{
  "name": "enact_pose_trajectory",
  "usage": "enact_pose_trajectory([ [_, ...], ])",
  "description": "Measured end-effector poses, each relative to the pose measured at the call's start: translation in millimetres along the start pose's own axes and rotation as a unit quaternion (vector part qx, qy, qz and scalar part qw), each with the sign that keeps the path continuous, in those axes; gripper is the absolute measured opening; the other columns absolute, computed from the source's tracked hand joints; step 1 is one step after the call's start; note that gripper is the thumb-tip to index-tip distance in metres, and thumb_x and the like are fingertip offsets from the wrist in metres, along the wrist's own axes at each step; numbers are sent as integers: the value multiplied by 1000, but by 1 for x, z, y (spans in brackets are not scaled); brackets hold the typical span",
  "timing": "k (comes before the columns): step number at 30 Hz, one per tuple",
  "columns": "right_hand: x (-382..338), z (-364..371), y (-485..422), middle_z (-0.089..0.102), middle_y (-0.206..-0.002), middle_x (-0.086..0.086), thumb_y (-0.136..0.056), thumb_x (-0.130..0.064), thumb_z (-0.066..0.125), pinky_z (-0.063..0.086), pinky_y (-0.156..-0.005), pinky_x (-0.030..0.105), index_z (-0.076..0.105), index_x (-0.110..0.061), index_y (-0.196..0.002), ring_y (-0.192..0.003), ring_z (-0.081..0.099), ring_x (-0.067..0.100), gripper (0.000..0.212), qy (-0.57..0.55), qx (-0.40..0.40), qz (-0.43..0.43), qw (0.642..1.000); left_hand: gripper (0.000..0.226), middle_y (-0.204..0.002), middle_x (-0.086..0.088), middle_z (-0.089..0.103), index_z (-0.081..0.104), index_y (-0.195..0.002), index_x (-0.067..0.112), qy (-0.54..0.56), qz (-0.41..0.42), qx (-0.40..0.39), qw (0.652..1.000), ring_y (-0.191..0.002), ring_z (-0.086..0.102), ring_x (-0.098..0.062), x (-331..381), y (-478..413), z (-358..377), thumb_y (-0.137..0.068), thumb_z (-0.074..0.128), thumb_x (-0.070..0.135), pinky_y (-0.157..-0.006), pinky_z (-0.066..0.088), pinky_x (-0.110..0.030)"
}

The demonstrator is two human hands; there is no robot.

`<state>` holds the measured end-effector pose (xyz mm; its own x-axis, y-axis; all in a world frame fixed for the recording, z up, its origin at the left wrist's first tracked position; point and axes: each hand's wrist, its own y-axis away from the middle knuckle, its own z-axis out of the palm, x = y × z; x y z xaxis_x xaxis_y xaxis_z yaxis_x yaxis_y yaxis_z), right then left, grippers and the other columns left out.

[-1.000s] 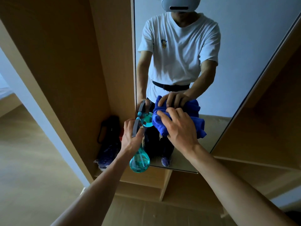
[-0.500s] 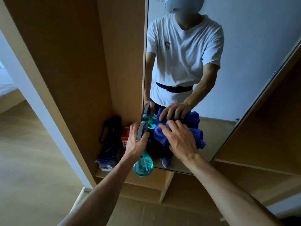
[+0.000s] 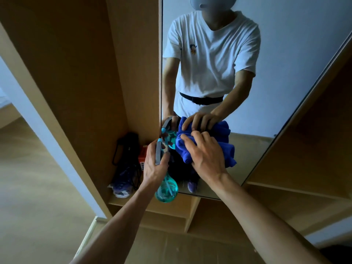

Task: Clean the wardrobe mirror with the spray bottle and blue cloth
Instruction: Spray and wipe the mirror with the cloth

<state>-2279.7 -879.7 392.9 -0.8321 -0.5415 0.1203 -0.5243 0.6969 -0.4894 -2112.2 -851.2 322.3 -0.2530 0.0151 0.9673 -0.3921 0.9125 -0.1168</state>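
The tall wardrobe mirror (image 3: 285, 73) fills the upper middle and reflects a person in a white T-shirt. My right hand (image 3: 205, 157) presses a bunched blue cloth (image 3: 227, 152) flat against the lower left part of the glass. Just left of it, my left hand (image 3: 154, 166) grips a teal spray bottle (image 3: 166, 191) by its neck, its grey trigger head up near the mirror's left edge and its round body hanging below my palm. The reflection doubles the cloth, bottle and hands.
A wooden wardrobe panel (image 3: 133, 63) borders the mirror on the left. A dark bag (image 3: 125, 149), a red box (image 3: 142, 157) and a bundled item sit on the low shelf there. Open wooden shelves (image 3: 304, 168) lie to the right. Wood floor spreads at the left.
My right hand and the blue cloth have slid down and slightly left on the mirror. The spray bottle stays in my left hand, beside the cloth. The camera has shifted a little.
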Motion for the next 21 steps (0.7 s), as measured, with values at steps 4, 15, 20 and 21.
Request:
enact_pose_trajectory([
  [4, -20, 25, 5, 57, -116, 11, -90, -14, 62, 50, -77, 40, 56, -17, -133, -95, 53, 29, 44, -10, -17, 0, 1000, 32, -104, 1, 61, 50, -109, 35, -21, -9, -2, 1000, -94, 68, -30, 1, -5, -6, -83, 53, 52, -86, 56, -60],
  [15, 33, -16, 19, 57, -117, 10, -76, -13, 75, 45, -74, 41, 56, -20, -135, -93, 52, 29, 61, 15, -13, -5, 1000, 26, -155, 7, 30, 48, -114, 27, -89, 81, -6, 993, -121, 53, -25, -5, 11, 21, -94, 64, 31, -86, 46, -38],
  [20, 79, -48, 22, 57, -119, 9, -71, -9, 77, 42, -77, 43, 57, -20, -136, -96, 52, 31, 68, 50, 32, 9, 998, 29, -163, 14, 17, 49, -118, 25, -96, 109, 20, 989, -130, 51, -30, -8, 12, 31, -95, 64, 32, -95, 50, -46],
  [21, 81, -47, 24, 57, -119, 8, -71, -9, 77, 42, -77, 43, 57, -21, -136, -97, 52, 31, 69, 54, 31, 5, 998, 29, -164, 11, 16, 50, -120, 23, -95, 109, 23, 989, -133, 50, -32, -7, 13, 34, -95, 65, 28, -97, 49, -47],
])
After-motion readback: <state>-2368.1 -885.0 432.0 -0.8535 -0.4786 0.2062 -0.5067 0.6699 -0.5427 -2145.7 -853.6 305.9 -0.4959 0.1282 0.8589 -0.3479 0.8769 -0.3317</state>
